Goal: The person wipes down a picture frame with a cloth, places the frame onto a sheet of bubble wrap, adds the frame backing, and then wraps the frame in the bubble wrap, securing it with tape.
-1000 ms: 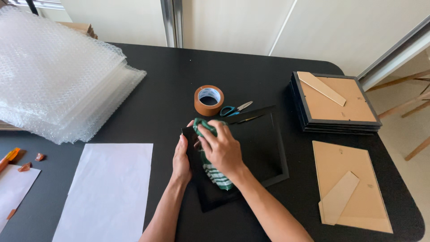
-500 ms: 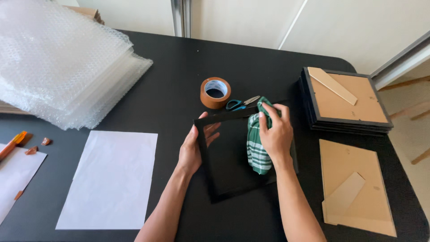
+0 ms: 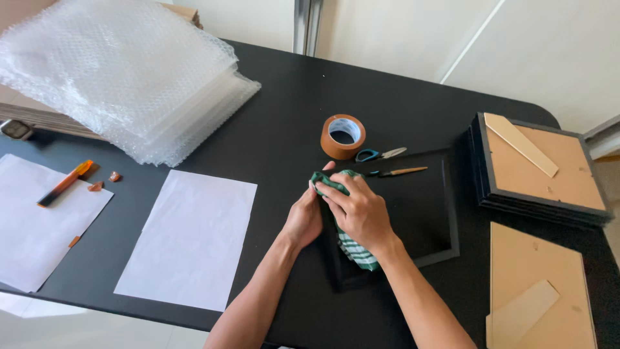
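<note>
A black picture frame (image 3: 426, 213) lies flat on the black table (image 3: 284, 110) in front of me. My right hand (image 3: 358, 210) presses a green and white striped cloth (image 3: 352, 245) onto the frame's left part. My left hand (image 3: 305, 216) grips the frame's left edge, fingers curled beside the cloth. Both forearms reach in from the bottom of the view.
A roll of brown tape (image 3: 343, 136), scissors (image 3: 380, 154) and a thin brush (image 3: 400, 172) lie just beyond the frame. A stack of frames (image 3: 542, 171) and a loose backing board (image 3: 539, 291) sit at right. White paper sheets (image 3: 190, 239), an orange cutter (image 3: 64, 183) and bubble wrap (image 3: 123, 77) are at left.
My right hand has swept the cloth from the frame's right side back to its left edge, next to my left hand. The view has shifted slightly.
</note>
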